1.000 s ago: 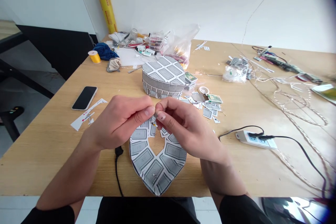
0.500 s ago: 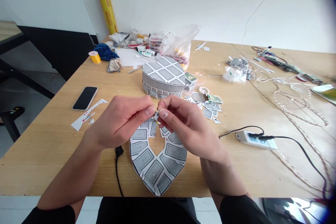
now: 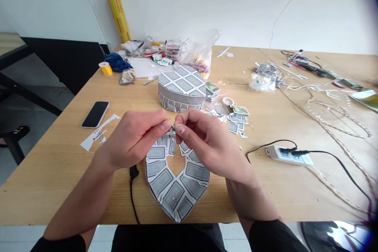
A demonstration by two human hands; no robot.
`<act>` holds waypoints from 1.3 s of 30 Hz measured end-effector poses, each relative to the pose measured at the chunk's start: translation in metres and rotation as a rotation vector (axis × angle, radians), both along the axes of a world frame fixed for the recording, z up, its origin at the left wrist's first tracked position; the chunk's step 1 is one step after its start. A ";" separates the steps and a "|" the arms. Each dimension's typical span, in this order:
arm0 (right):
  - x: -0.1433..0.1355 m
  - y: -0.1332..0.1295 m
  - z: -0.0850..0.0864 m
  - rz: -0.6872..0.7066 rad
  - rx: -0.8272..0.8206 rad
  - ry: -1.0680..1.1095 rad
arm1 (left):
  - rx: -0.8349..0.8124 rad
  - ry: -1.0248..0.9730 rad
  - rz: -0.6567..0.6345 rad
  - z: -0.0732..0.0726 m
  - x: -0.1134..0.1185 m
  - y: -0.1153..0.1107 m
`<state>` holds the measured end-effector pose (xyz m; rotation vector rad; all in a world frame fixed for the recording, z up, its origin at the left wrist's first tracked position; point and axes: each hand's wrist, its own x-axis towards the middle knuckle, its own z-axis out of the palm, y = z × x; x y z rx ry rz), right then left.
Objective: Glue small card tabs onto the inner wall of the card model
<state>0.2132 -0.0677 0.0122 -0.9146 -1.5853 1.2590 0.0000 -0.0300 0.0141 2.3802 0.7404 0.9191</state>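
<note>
My left hand (image 3: 144, 136) and my right hand (image 3: 203, 139) meet in a pinch, fingertips almost touching. Between them is a small silvery metal piece (image 3: 172, 129) with a yellowish spot, too small to name. Both thumbs press it against the index fingers. Beneath the hands a leaf-shaped ring covered with playing cards (image 3: 174, 197) lies on the table, an opening in its middle; its far end is partly hidden by the hands. Just beyond stands a rounded box covered with playing cards (image 3: 182, 86).
A phone (image 3: 95, 114) and paper scraps (image 3: 96, 136) lie left. Loose cards (image 3: 233, 126) and a tape roll (image 3: 227, 101) are right of the box. A power strip (image 3: 289, 155) with black plugs and a twisted cord (image 3: 333, 134) occupy the right side. Plastic bags (image 3: 203, 53) stand behind.
Both hands stay pinched at the small metal piece, with only slight finger movement. The view has shifted a little; the ring and box stay in place.
</note>
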 end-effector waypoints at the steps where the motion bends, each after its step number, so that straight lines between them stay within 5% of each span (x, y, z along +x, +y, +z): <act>1: 0.000 0.000 0.001 -0.003 -0.004 -0.006 | 0.002 0.003 0.007 -0.001 0.000 0.000; 13: 0.000 0.002 -0.003 -0.032 -0.038 0.080 | 0.079 0.052 -0.021 0.001 -0.001 0.003; 20: 0.011 0.004 0.002 -0.185 0.032 0.150 | 0.094 0.097 -0.040 -0.005 0.004 0.005; 27: 0.002 0.005 0.002 -0.120 -0.067 0.139 | -0.020 -0.056 0.133 -0.005 0.000 0.001; 39: -0.003 0.007 -0.004 -0.029 -0.105 0.121 | -0.030 -0.065 0.100 -0.004 0.002 0.000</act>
